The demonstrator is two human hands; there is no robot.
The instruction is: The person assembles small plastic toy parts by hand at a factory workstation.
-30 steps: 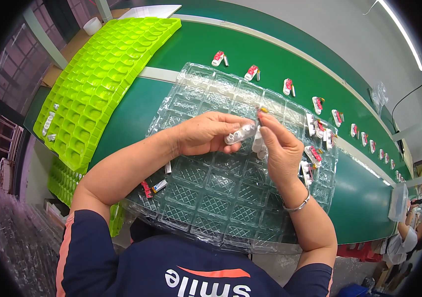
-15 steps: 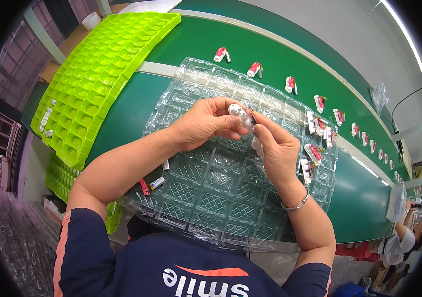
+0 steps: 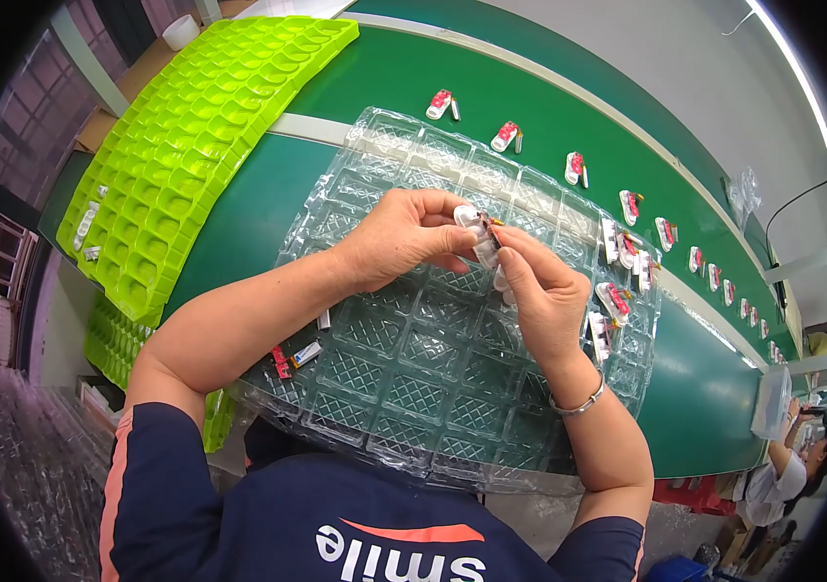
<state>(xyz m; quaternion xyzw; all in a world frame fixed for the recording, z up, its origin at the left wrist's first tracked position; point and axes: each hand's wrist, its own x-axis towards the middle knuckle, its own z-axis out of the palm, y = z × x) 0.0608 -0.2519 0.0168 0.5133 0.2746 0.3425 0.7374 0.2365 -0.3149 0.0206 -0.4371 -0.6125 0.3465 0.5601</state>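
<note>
Over a clear plastic tray (image 3: 408,383), my left hand (image 3: 394,242) pinches a small white oval plastic shell (image 3: 470,219) between thumb and fingers. My right hand (image 3: 544,291) meets it from the other side, thumb and forefinger closed on a small dark part (image 3: 493,233) at the shell's edge. An orange-yellow bit shows beside that part; its exact kind is too small to tell. Another white piece (image 3: 502,279) shows beneath my right fingers, partly hidden. By my right wrist, white shells with red-and-white parts (image 3: 613,303) lie on the tray.
A bright green moulded tray (image 3: 176,160) stands to the left, with white pieces (image 3: 88,225) in it. On the green belt (image 3: 530,78) ahead, several red-and-white units (image 3: 506,136) lie in a row. A small silver cylinder (image 3: 307,353) rests near my left forearm. Another person (image 3: 790,475) is at far right.
The white shell has tilted a little in my left fingers, and the dark part now shows more clearly along its edge. Units on the belt appear slightly farther right.
</note>
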